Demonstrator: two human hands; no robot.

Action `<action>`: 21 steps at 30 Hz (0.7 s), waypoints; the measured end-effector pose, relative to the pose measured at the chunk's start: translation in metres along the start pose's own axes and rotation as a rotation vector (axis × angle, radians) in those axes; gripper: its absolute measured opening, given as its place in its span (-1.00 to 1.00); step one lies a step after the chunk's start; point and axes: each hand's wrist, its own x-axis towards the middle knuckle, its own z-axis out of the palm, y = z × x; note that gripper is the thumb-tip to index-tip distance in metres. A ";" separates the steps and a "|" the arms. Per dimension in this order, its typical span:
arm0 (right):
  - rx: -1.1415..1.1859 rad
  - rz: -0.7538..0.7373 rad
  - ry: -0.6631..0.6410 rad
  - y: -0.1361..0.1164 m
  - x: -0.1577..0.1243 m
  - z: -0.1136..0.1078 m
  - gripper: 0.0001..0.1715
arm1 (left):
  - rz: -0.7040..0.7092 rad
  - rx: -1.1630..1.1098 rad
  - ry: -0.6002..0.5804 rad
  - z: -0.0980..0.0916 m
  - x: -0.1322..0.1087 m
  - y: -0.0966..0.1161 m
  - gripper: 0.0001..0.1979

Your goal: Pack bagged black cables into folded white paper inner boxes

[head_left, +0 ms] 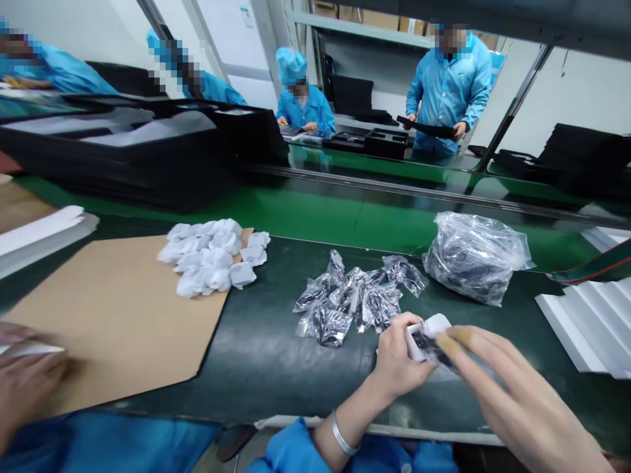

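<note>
I see left hand [394, 361] grasping white box [415, 347] inside its curled fingers | right hand [513, 381] blurred at box mouth, cannot tell if it grips dark item [422, 340] by its fingertips | risk, I judge: item snags rim if pushed askew

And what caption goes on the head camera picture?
Left hand holds a white box, right hand at its opening, near bagged dark items.

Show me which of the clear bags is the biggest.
The big bag beyond the right hand, set to the right of the small bags. It is far bulkier than any of those, which lie bunched together.
</note>
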 end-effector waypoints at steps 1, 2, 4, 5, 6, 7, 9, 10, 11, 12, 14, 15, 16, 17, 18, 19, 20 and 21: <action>0.030 0.026 0.067 -0.001 -0.002 -0.001 -0.56 | 0.001 -0.011 0.002 -0.002 0.000 -0.002 -0.52; 0.036 0.047 0.143 -0.003 -0.003 0.000 -0.58 | -0.001 -0.019 0.005 -0.003 -0.001 -0.003 -0.52; -0.003 0.108 0.249 -0.009 -0.002 0.007 -0.65 | -0.019 -0.033 0.004 -0.004 -0.001 -0.005 -0.52; -0.036 0.155 0.274 -0.013 0.001 0.012 -0.67 | -0.031 -0.041 0.003 -0.004 -0.001 -0.006 -0.51; -0.064 0.205 0.286 -0.018 0.003 0.017 -0.69 | -0.043 -0.049 0.002 -0.003 -0.001 -0.006 -0.50; -0.081 0.264 0.287 -0.022 0.005 0.022 -0.71 | -0.050 -0.056 0.002 -0.003 0.000 -0.006 -0.49; -0.094 0.373 0.275 -0.031 0.009 0.031 -0.71 | -0.046 -0.064 0.003 -0.001 0.000 -0.007 -0.49; -0.094 0.419 0.270 -0.035 0.009 0.035 -0.68 | -0.035 -0.064 0.006 -0.001 0.000 -0.006 -0.49; -0.085 0.461 0.265 -0.038 0.010 0.038 -0.66 | -0.018 -0.065 0.010 0.000 0.000 -0.006 -0.51; -0.067 0.495 0.262 -0.041 0.009 0.040 -0.66 | 0.002 -0.068 0.012 -0.001 0.000 -0.005 -0.52; -0.020 0.532 0.258 -0.044 0.009 0.044 -0.69 | 0.041 -0.064 0.023 -0.002 -0.002 -0.004 -0.55; 0.001 0.536 0.252 -0.044 0.009 0.045 -0.72 | 0.055 -0.059 0.029 -0.003 -0.003 -0.003 -0.57; 0.016 0.532 0.243 -0.044 0.009 0.046 -0.74 | 0.062 -0.051 0.034 -0.003 -0.004 -0.002 -0.58; 0.023 0.525 0.233 -0.044 0.009 0.046 -0.74 | 0.066 -0.042 0.039 -0.004 -0.005 -0.002 -0.59; 0.025 0.523 0.227 -0.044 0.010 0.046 -0.73 | 0.067 -0.033 0.046 -0.004 -0.006 -0.001 -0.60; 0.026 0.522 0.220 -0.045 0.011 0.045 -0.72 | 0.072 -0.028 0.052 -0.004 -0.006 -0.001 -0.61; 0.025 0.522 0.217 -0.045 0.012 0.044 -0.72 | 0.082 -0.028 0.053 -0.004 -0.007 -0.001 -0.61; 0.024 0.520 0.227 -0.045 0.013 0.042 -0.73 | 0.098 -0.027 0.051 -0.004 -0.007 0.000 -0.61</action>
